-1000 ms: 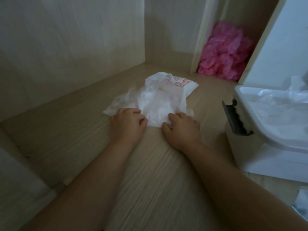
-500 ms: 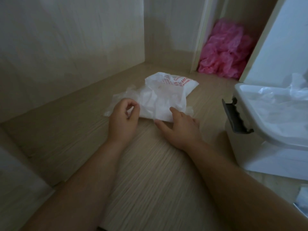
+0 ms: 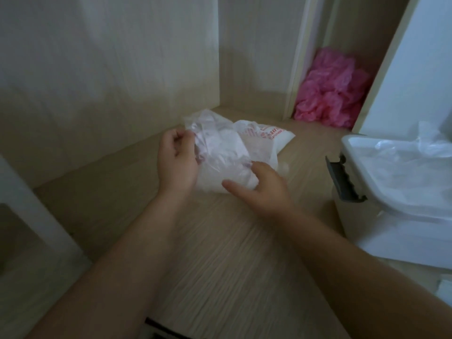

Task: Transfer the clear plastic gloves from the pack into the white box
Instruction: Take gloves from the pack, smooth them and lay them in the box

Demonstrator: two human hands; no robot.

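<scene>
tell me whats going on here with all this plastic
A person is taking clear plastic gloves out of their pack on a wooden shelf. The left hand pinches a bunch of gloves raised off the pack, while the right hand rests on its near end. The open white box stands to the right with clear plastic already in it.

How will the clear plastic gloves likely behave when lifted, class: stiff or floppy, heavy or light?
Probably floppy: the clear plastic gloves crumple and sag where the left hand pinches them. Likely very light: a fingertip pinch seems enough to hold the bunch up.
</scene>
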